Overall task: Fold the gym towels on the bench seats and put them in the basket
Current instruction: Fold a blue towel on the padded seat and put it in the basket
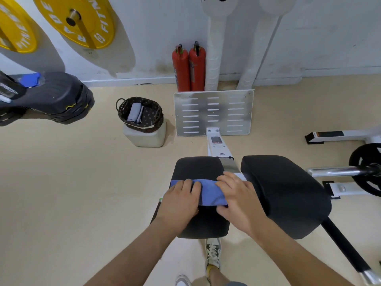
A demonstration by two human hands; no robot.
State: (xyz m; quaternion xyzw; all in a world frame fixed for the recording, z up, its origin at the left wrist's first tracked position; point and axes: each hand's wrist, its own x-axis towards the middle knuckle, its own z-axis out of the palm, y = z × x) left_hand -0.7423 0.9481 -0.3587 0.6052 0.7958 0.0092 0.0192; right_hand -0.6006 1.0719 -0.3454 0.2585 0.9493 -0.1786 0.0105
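Head view: a blue towel, folded into a strip, lies across the left black seat. The left hand curls its fingers over the towel's 9 o'clock end. The right hand presses fairly flat on its 3 o'clock end. A second seat sits at 3 o'clock. At 11 o'clock, well apart, a basket holding a grey towel stands on a white tub.

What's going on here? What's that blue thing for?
A person is folding a blue towel on a black bench seat, with the left hand and the right hand both on it. A grey towel already lies folded in the basket, which sits on a white tub.
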